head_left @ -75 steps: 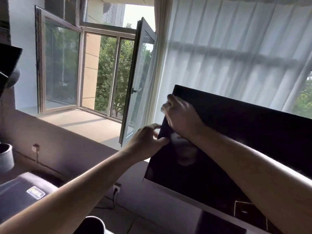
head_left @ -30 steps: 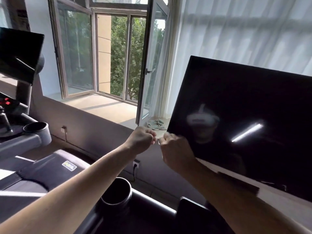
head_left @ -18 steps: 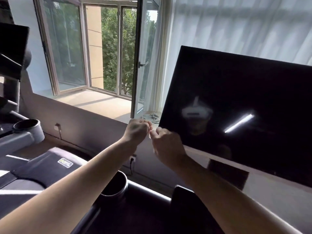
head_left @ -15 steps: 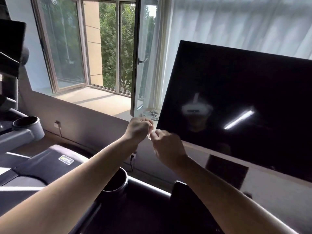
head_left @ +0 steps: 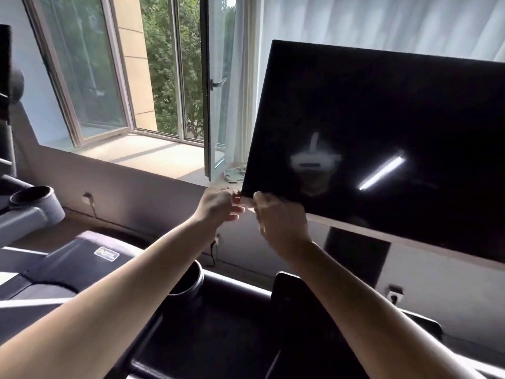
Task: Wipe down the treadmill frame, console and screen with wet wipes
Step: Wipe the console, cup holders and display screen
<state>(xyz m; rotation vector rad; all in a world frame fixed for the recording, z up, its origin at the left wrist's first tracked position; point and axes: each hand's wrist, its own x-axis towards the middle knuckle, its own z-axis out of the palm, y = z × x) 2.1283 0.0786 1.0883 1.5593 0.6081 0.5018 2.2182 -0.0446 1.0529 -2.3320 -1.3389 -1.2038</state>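
Screen [head_left: 382, 127]: dark, glossy, tilted above console [head_left: 235, 321].
Left hand [head_left: 218, 206], right hand [head_left: 278, 217]: fingers curled, tips meeting at screen's lower-left corner. Whether they pinch a wipe, cannot tell.
Risk: pulling at the corner may shift the screen; a bunched wipe likely streaks.

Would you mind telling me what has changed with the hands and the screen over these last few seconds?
Both hands came down the left edge of the screen: the left hand and right hand, earlier high on it, now meet at its lower left corner. Whether they pinch anything is too blurred to tell. The screen stays dark, the window open, the cloth on the sill.
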